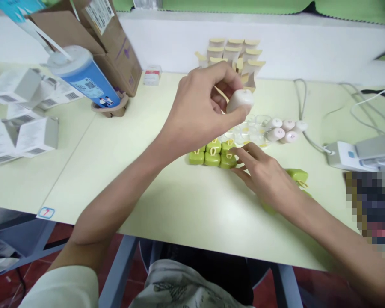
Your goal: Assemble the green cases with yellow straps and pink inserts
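My left hand [208,102] is raised over the table, with thumb and fingers closed around a small white rounded piece [241,99]. Lower and to the right, my right hand [263,171] has its thumb and fingertips at the right end of a block of small green cases [212,158] with yellow loops on top. Its fingers grip the nearest green case [228,161] at its side. Behind these lies a clear plastic tray [252,128] with round cups, partly covered by my left hand. Several white and pale pink cylinders [277,134] stand at its right end.
More green cases [297,174] lie partly behind my right forearm. Open card boxes [232,53] stand by the wall. A blue cup [86,79], a brown carton [115,51] and white boxes [35,132] are at left. A power strip [349,158] with cables is at right.
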Demonstrator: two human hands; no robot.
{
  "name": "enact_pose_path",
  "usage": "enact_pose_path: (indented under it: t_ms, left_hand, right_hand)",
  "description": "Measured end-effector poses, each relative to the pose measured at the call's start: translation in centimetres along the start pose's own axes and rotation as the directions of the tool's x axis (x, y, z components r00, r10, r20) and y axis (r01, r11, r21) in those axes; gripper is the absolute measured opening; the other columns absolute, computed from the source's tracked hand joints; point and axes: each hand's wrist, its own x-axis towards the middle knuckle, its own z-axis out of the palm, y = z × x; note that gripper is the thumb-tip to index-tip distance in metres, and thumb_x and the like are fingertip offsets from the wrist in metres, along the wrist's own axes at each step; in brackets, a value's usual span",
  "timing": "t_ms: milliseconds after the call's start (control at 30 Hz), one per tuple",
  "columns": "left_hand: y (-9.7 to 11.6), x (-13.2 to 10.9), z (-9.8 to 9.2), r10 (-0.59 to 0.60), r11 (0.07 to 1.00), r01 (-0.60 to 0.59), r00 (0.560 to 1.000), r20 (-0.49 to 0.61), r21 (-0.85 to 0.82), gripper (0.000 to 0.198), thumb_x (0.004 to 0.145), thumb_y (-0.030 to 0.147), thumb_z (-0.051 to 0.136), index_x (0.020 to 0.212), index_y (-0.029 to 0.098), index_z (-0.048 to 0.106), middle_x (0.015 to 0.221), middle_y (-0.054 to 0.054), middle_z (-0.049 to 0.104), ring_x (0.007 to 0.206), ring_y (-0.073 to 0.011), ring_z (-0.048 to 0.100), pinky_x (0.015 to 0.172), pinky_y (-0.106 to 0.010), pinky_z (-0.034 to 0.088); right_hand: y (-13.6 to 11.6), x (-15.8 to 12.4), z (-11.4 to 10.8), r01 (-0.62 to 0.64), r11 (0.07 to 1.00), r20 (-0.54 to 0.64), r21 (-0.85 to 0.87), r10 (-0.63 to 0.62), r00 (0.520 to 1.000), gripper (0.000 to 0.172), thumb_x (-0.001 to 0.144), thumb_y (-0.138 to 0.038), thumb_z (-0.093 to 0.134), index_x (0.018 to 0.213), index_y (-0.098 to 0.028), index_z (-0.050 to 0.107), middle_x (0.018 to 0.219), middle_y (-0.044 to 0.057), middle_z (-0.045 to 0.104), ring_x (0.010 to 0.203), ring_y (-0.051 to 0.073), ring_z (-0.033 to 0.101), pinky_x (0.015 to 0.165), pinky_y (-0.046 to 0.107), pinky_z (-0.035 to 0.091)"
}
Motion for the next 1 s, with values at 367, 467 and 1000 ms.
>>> enact_pose_path:
  t_ms: [367, 467, 1000]
  left_hand:
    - [-1.3, -0.3, 1.0, -0.073, 0.99, 0.089, 0.986, 0.148, -0.105, 0.027, 0.085, 0.026, 0.092, 0.1, 0.022, 0.07, 0.103, -0.004, 0.081, 0.092, -0.0189, 0.078, 0.085, -0.035, 0.066]
    - [-1.8, -0.9, 2.3, -0.041, 0.98, 0.083, 0.973, 0.227, -0.179, 0.034, 0.084, 0.029, 0.095, 0.105, 0.021, 0.069, 0.103, -0.003, 0.08, 0.093, -0.0174, 0.077, 0.085, -0.032, 0.065]
    - [-4.2, -2.4, 4.3, 0.086, 0.66, -0.572, 0.701, 0.708, 0.487, 0.077, 0.084, 0.027, 0.098, 0.15, 0.017, 0.06, 0.155, -0.023, 0.061, 0.144, -0.0438, 0.053, 0.103, -0.051, 0.057]
  right_hand:
    - [1.6, 0.9, -4.5, -0.065, 0.83, -0.202, 0.554, 0.21, 0.957, 0.066, 0.104, -0.046, 0.073, 0.167, -0.036, 0.055, 0.146, 0.011, 0.073, 0.104, 0.029, 0.08, 0.087, 0.05, 0.073]
    - [1.9, 1.2, -4.9, -0.045, 0.837, -0.157, 0.545, 0.155, 0.975, 0.058, 0.104, -0.05, 0.075, 0.16, -0.043, 0.065, 0.15, 0.01, 0.072, 0.115, 0.033, 0.076, 0.094, 0.057, 0.072]
    - [15.0, 0.2, -7.7, -0.638, 0.768, 0.027, -0.05, 0.64, 0.768, 0.014, 0.094, -0.024, 0.074, 0.105, -0.019, 0.082, 0.088, 0.01, 0.075, 0.072, 0.02, 0.057, 0.08, 0.042, 0.045]
